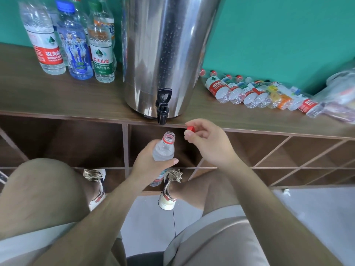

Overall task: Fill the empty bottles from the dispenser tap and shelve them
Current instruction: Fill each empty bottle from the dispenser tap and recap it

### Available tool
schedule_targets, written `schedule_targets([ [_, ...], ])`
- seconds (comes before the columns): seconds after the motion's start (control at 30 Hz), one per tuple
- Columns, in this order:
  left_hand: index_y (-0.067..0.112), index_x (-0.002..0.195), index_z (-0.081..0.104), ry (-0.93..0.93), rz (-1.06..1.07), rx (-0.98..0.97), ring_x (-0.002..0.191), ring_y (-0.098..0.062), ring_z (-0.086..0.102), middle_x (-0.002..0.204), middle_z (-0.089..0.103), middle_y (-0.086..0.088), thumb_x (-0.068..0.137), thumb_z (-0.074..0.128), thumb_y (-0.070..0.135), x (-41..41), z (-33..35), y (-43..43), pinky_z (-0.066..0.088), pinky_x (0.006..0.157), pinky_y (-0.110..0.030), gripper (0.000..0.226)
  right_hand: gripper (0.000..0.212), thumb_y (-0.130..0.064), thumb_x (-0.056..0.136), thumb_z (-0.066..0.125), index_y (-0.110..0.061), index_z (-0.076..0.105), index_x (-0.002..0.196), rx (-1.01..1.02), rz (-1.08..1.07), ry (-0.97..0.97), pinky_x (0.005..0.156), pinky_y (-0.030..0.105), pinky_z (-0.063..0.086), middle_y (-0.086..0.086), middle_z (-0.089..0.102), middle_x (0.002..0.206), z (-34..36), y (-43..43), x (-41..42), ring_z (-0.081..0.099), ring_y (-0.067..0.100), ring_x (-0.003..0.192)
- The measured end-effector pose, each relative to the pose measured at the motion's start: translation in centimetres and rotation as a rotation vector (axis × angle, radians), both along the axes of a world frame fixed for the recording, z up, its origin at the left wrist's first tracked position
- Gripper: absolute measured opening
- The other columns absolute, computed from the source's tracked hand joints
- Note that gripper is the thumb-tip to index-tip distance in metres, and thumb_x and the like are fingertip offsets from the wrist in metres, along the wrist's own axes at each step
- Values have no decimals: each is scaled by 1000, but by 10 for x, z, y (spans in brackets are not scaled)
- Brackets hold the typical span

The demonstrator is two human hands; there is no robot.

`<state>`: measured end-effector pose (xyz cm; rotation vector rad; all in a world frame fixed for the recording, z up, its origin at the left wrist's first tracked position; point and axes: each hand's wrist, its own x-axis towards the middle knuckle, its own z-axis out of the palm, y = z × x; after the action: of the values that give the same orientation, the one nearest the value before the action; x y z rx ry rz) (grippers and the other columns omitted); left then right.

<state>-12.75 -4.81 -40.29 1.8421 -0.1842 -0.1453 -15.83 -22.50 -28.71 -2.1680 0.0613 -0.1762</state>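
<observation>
Two hands are busy just below the edge of the wooden top (57, 96). The left hand (151, 166) has its fingers and thumb curled round the middle of a clear bottle (164, 150), with the thumb lying across the front. The bottle is nearly upright, and its open neck with a red ring rises above those fingers. The right hand (207, 143) pinches a small red cap (190, 128) between thumb tip and forefinger, with its other fingers curled in loosely. The cap is just beside the bottle's mouth and a little above it, not touching.

Above the left fingers, the black tap (163, 108) of the steel dispenser (163, 45) hangs over the edge of the top, near the bottle's mouth but apart from it. Beyond the left fingers and off to their left, several standing bottles (73, 41) are grouped beside the dispenser. Beyond the right fingers, a row of lying bottles (249, 91) rests on the top by the green wall. Open wooden compartments (76, 143) sit behind both hands.
</observation>
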Motion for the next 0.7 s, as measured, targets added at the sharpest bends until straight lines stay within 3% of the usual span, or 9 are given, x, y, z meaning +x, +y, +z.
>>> schedule_targets([
  [0.07, 42, 108, 56, -14, -15, -33, 95, 9, 62, 99, 67, 21, 76, 92, 34, -11, 4, -2, 45, 75, -12, 49, 14, -14, 95, 77, -21, 70, 104, 114, -11, -31, 82, 14, 53, -2, 76, 100, 4, 4, -17, 72, 10, 87],
  [0.13, 41, 109, 59, -30, -39, -60, 94, 9, 64, 96, 69, 23, 74, 93, 31, -22, 10, -2, 46, 74, -10, 50, 18, -10, 92, 80, -9, 68, 105, 170, -7, -54, 82, 16, 54, -1, 78, 100, 6, 8, -29, 73, 13, 90],
  [0.2, 37, 111, 62, -47, -78, -106, 94, 2, 67, 99, 70, 24, 74, 94, 25, -34, 15, -2, 50, 75, -9, 50, 17, -10, 89, 82, -14, 69, 99, 154, 29, -72, 86, 25, 58, -5, 79, 103, 7, 12, -38, 74, 14, 95],
  [0.27, 35, 112, 63, -71, -102, -131, 95, -3, 69, 100, 71, 20, 75, 93, 22, -42, 18, -1, 52, 77, -11, 49, 20, -13, 88, 84, -25, 68, 92, 70, 76, -75, 84, 28, 58, -13, 79, 106, 9, 15, -42, 72, 8, 91],
  [0.37, 34, 114, 64, -104, -114, -133, 96, -3, 69, 100, 72, 18, 76, 93, 24, -48, 23, 2, 51, 78, -11, 48, 20, -13, 87, 85, -24, 70, 92, -33, 153, -59, 83, 26, 57, -16, 78, 100, 19, 14, -43, 67, 1, 83],
  [0.43, 34, 116, 64, -120, -112, -110, 98, -3, 68, 101, 72, 17, 76, 92, 28, -48, 27, 5, 52, 82, -14, 49, 20, -12, 88, 84, -22, 75, 102, -132, 238, -49, 90, 27, 57, -14, 76, 99, 33, 11, -40, 68, 0, 88],
  [0.53, 32, 114, 65, -142, -116, -130, 98, -6, 68, 102, 72, 12, 76, 90, 24, -45, 36, 7, 53, 87, -23, 46, 35, -11, 90, 82, -26, 77, 121, -357, 365, -19, 98, 27, 56, -10, 74, 113, 58, 9, -32, 69, 4, 99],
  [0.63, 32, 112, 64, -158, -130, -112, 96, 1, 65, 99, 70, 14, 78, 89, 23, -40, 48, 11, 48, 77, -7, 44, 35, -12, 92, 80, -25, 77, 125, -514, 477, -34, 94, 19, 53, -10, 71, 114, 81, 8, -26, 69, 6, 102],
  [0.7, 34, 111, 64, -161, -159, -133, 96, 2, 66, 97, 70, 15, 77, 90, 23, -38, 55, 15, 46, 74, -3, 44, 32, -13, 93, 80, -24, 77, 124, -630, 520, -54, 88, 14, 49, -11, 70, 110, 94, 10, -24, 66, 5, 97],
])
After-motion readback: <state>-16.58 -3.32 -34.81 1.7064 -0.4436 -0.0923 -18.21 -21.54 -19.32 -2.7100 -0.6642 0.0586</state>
